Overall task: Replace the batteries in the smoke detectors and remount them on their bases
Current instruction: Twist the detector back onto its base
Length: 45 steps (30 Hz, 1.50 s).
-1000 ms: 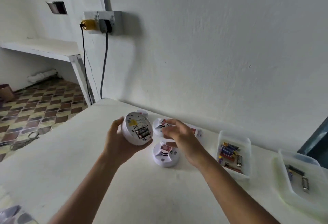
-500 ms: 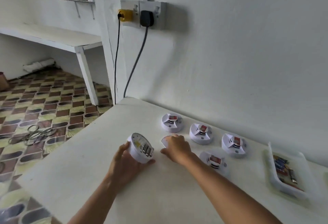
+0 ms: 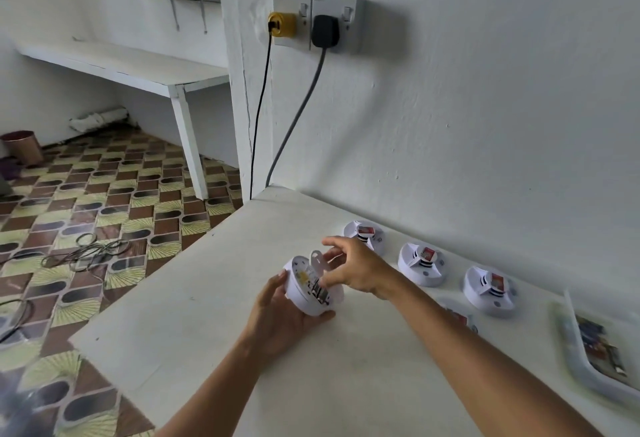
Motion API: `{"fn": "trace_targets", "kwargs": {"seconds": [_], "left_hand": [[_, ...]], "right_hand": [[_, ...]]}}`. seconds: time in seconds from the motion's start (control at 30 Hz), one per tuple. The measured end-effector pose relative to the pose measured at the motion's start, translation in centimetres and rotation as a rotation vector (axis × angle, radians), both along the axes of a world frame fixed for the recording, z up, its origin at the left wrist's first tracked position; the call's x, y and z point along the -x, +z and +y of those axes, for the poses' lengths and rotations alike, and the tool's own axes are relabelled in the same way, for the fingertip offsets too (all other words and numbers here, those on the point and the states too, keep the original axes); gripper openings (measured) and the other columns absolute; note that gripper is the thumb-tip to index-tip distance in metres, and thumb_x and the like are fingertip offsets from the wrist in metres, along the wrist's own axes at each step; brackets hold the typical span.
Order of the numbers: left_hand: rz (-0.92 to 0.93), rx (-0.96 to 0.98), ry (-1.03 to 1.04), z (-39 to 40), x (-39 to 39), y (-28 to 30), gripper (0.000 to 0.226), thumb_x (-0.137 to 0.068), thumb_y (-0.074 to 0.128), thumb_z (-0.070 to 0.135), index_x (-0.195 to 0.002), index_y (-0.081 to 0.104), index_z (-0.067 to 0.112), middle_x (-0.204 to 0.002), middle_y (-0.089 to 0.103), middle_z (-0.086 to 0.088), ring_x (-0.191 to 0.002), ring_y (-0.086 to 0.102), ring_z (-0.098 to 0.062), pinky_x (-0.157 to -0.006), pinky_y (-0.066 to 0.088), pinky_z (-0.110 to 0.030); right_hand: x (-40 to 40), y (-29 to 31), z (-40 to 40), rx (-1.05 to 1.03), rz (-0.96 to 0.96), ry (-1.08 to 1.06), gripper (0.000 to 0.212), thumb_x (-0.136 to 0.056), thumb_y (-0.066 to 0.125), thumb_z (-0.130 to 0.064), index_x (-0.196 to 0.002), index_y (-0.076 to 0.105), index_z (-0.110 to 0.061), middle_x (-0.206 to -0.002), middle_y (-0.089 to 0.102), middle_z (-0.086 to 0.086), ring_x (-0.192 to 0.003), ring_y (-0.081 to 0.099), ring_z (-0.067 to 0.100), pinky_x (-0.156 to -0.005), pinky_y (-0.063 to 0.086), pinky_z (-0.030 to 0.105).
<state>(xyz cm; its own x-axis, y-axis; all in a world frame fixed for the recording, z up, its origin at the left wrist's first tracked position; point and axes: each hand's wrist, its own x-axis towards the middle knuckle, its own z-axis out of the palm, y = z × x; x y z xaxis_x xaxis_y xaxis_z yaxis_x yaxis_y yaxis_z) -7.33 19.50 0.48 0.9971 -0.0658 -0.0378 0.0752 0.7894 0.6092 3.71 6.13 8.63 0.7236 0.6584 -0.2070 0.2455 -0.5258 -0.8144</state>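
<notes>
An upturned smoke detector (image 3: 306, 289) is gripped above the table (image 3: 214, 315) by the left hand (image 3: 284, 319). A white mounting base (image 3: 320, 265) is pinched against it by the right hand (image 3: 356, 270).

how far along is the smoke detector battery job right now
Done: hard to say; three detectors sit along the wall and a fourth is partly hidden behind the right forearm, their battery state not visible. In hand: the left hand holds an open detector with batteries showing, while the right hand brings a white base plate to it. Left: seating that base, and possibly the others. A battery tray waits at right.
</notes>
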Motion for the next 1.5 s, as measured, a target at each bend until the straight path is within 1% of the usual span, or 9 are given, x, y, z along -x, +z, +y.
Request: {"fn": "trace_targets", "kwargs": {"seconds": [0.13,0.33,0.47,0.73,0.83,0.97,1.1,1.23,1.5], "left_hand": [[0.019,-0.032,0.009,-0.1,0.1,0.1,0.07,-0.071,0.078,0.044,-0.131,0.061,0.011,-0.137,0.056,-0.019,-0.116,0.059,-0.035,-0.096,0.046,-0.056],[0.055,-0.002,0.029,0.2,0.2,0.0,0.067,-0.068,0.081,0.043,-0.123,0.067,0.009,-0.125,0.061,-0.022,-0.11,0.058,-0.037,-0.093,0.048,-0.055],[0.062,0.042,0.034,0.2,0.1,-0.1,0.067,-0.071,0.079,0.043,-0.126,0.064,0.007,-0.125,0.059,-0.024,-0.11,0.056,-0.039,-0.09,0.052,-0.053],[0.086,0.07,0.023,0.4,-0.1,-0.5,0.066,-0.082,0.07,0.044,-0.135,0.055,0.008,-0.132,0.052,-0.024,-0.119,0.048,-0.041,-0.096,0.048,-0.055],[0.088,0.061,0.029,0.4,0.0,-0.6,0.065,-0.081,0.071,0.043,-0.135,0.056,0.009,-0.131,0.054,-0.024,-0.114,0.053,-0.04,-0.097,0.047,-0.056],[0.059,0.052,0.015,0.4,0.0,-0.7,0.066,-0.082,0.07,0.044,-0.137,0.054,0.011,-0.133,0.055,-0.023,-0.118,0.052,-0.041,-0.095,0.048,-0.055],[0.039,0.037,-0.001,0.4,0.1,-0.6,0.066,-0.077,0.076,0.044,-0.132,0.06,0.011,-0.133,0.057,-0.024,-0.115,0.058,-0.04,-0.092,0.051,-0.055],[0.036,0.037,0.008,0.4,0.1,-0.7,0.066,-0.075,0.078,0.043,-0.13,0.062,0.01,-0.131,0.058,-0.026,-0.112,0.061,-0.04,-0.088,0.053,-0.055],[0.046,-0.01,0.039,0.1,0.4,-0.1,0.065,-0.068,0.084,0.043,-0.121,0.068,0.009,-0.124,0.062,-0.024,-0.108,0.063,-0.039,-0.087,0.054,-0.056]], "right_hand": [[0.6,0.0,1.4,0.025,-0.058,0.04,0.073,-0.065,0.084,-0.007,-0.121,0.045,0.017,-0.118,0.058,0.031,-0.111,0.054,0.043,-0.097,0.044,0.055],[-0.3,-0.4,1.8,-0.018,-0.015,0.125,0.041,-0.061,0.087,-0.009,-0.101,0.074,-0.007,-0.1,0.074,0.011,-0.095,0.07,0.023,-0.093,0.052,0.043],[-0.4,-0.6,2.1,-0.041,0.001,0.134,0.045,-0.06,0.087,-0.008,-0.104,0.073,-0.007,-0.103,0.073,0.013,-0.098,0.069,0.024,-0.093,0.053,0.044],[-0.6,-0.4,2.3,-0.003,0.017,0.203,0.053,-0.057,0.084,-0.04,-0.098,0.075,-0.007,-0.108,0.068,0.02,-0.086,0.059,0.008,-0.087,0.052,0.043],[-0.5,-0.1,2.5,0.043,-0.042,0.224,0.068,-0.054,0.078,-0.053,-0.098,0.072,-0.002,-0.108,0.065,0.024,-0.094,0.068,0.018,-0.084,0.052,0.042],[-0.8,-0.3,2.8,0.05,-0.033,0.118,0.045,-0.062,0.088,-0.033,-0.097,0.072,-0.008,-0.09,0.073,0.014,-0.085,0.071,0.025,-0.082,0.058,0.044],[-0.6,-0.7,2.6,0.044,0.015,0.022,0.054,-0.063,0.089,-0.032,-0.106,0.066,-0.009,-0.082,0.067,0.007,-0.088,0.071,0.03,-0.081,0.058,0.046],[-0.4,-0.5,2.9,0.055,0.066,0.006,0.038,-0.065,0.087,-0.029,-0.094,0.072,-0.008,-0.09,0.073,0.012,-0.092,0.07,0.03,-0.083,0.058,0.045],[0.1,-1.0,2.7,0.044,0.101,-0.044,0.046,-0.062,0.086,-0.034,-0.094,0.072,-0.004,-0.095,0.073,0.016,-0.08,0.067,0.022,-0.084,0.057,0.044]]}}
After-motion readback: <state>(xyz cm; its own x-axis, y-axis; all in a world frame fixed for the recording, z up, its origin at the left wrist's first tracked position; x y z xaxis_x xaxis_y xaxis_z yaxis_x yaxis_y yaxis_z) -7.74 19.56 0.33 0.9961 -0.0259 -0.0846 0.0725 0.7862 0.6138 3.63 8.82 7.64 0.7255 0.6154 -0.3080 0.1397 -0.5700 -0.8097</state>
